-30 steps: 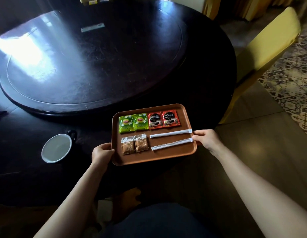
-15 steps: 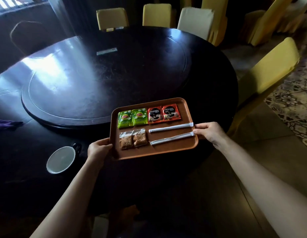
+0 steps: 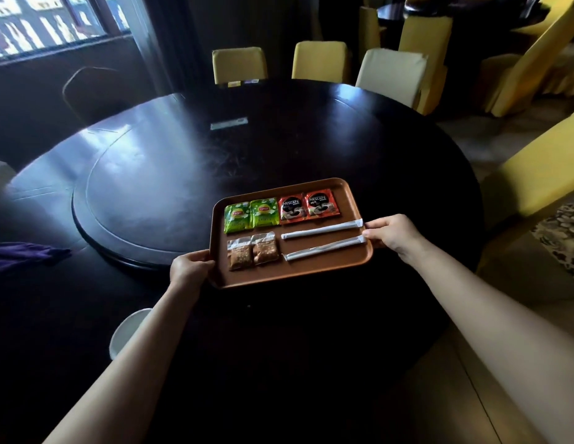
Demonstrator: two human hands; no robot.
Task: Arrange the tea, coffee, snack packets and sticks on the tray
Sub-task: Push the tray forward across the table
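I hold a brown tray over the near part of a dark round table. My left hand grips its left edge and my right hand grips its right edge. Along the tray's far row lie two green tea packets and two red coffee packets. In the near row sit two clear snack packets on the left and two white paper-wrapped sticks on the right, lying parallel.
A white cup stands on the table under my left forearm. A purple cloth lies at the left edge. The table has a round turntable and a flat card. Yellow chairs ring the far and right sides.
The tray has moved up and forward over the table with both hands holding it. My view has tilted up, so the chairs and window now show.
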